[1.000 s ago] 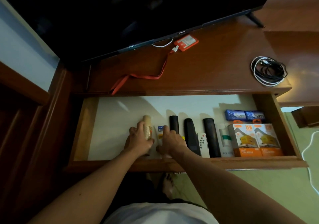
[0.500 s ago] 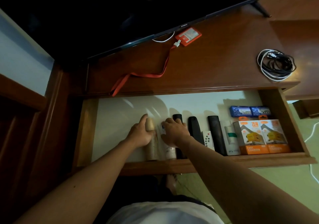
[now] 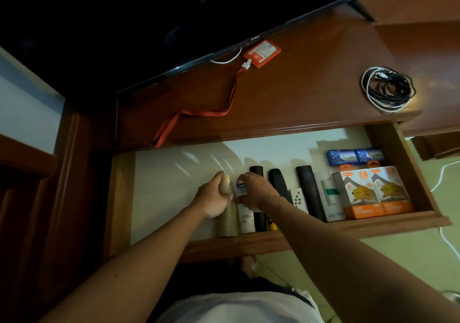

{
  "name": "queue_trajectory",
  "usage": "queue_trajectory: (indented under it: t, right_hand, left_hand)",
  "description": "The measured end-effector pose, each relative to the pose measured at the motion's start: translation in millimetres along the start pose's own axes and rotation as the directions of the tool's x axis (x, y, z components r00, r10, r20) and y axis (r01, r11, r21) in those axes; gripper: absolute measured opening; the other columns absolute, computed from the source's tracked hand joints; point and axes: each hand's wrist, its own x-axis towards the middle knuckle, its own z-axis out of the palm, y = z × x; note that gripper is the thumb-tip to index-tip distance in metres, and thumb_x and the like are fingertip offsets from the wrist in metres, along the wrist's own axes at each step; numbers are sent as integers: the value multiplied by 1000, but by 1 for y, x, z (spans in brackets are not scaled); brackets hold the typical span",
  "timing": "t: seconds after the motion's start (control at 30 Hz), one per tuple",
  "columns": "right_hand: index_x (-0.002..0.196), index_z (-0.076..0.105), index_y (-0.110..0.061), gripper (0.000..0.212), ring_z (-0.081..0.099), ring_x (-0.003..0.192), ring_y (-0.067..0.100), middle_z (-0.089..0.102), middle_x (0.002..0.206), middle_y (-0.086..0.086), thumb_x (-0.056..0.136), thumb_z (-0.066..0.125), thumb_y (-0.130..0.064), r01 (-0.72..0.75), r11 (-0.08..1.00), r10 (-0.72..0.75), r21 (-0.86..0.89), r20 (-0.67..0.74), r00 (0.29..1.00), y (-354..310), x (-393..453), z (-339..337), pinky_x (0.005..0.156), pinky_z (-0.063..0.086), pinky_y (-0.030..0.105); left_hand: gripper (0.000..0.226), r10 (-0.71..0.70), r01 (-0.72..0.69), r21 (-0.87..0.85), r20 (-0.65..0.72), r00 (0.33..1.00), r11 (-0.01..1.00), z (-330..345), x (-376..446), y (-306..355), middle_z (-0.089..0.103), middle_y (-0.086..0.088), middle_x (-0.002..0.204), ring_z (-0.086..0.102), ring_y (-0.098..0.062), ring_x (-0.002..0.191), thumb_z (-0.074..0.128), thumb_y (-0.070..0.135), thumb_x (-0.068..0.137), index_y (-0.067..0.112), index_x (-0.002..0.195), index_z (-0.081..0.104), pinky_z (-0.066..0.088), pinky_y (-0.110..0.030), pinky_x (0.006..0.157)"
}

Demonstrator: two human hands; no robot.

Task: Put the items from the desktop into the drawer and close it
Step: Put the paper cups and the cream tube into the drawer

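Note:
The wooden drawer (image 3: 388,223) is pulled open under the desktop. My left hand (image 3: 211,199) is wrapped around the far end of a tan stack of paper cups (image 3: 227,223) lying in the drawer. Right beside it, my right hand (image 3: 257,193) grips the top of a white tube (image 3: 245,218) with a blue label. On the desktop lie an orange card holder (image 3: 261,52) with its lanyard (image 3: 199,115) and a coil of black and white cables (image 3: 387,90).
To the right, the drawer holds black remotes (image 3: 307,188), a small white remote (image 3: 298,198), a white box (image 3: 329,195), two orange charger boxes (image 3: 373,193) and blue packets (image 3: 354,156). Its left part shows bare white liner (image 3: 169,193). A TV (image 3: 174,24) stands behind.
Both hands have slid from the near ends of the cup stack and the tube toward their far ends. The near ends now show at the drawer front.

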Motion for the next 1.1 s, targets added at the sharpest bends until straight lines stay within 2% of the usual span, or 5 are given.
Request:
queue_trajectory:
  t: [0.33,0.6,0.73,0.87,1.1]
  right_hand:
    - [133,58,-16,59,56,121,27,59,133,6,81,82,-30,-4,1000,4,5,21,1000,-3,-1,-3,99,50,39]
    - [135,56,-16,56,55,121,28,53,137,7,84,77,-29,-3,1000,4,-27,34,999,-5,-2,-5,99,50,39]
    - [132,58,-16,47,55,118,28,52,136,6,87,71,-18,-11,999,11,-31,20,1000,-2,-3,0,95,50,37]
    - [133,58,-16,48,56,118,28,51,137,6,87,71,-15,-17,1000,17,-26,14,1000,-2,-2,5,97,51,38]
    - [131,59,-16,48,57,115,29,53,134,6,86,74,-22,-35,999,35,-28,5,999,-1,1,8,93,52,40]
  left_hand:
    - [86,-52,52,-14,15,999,999,-5,-3,3,47,-8,151,54,-32,126,68,36,91,41,158,13,54,-48,96]
    - [88,-23,21,75,30,999,997,-14,-5,8,49,-8,146,57,-29,118,69,36,91,37,158,12,57,-42,87]
    - [90,-24,21,83,31,999,996,-19,-5,6,45,-8,149,57,-30,119,71,41,87,40,157,14,58,-44,89]
    - [84,9,-13,104,43,999,995,-17,-4,6,47,-9,150,53,-29,127,70,38,90,34,157,20,51,-37,97]
    - [63,40,-50,140,78,996,989,-18,-5,15,55,-2,123,58,-25,102,70,36,89,29,142,37,57,-42,85]
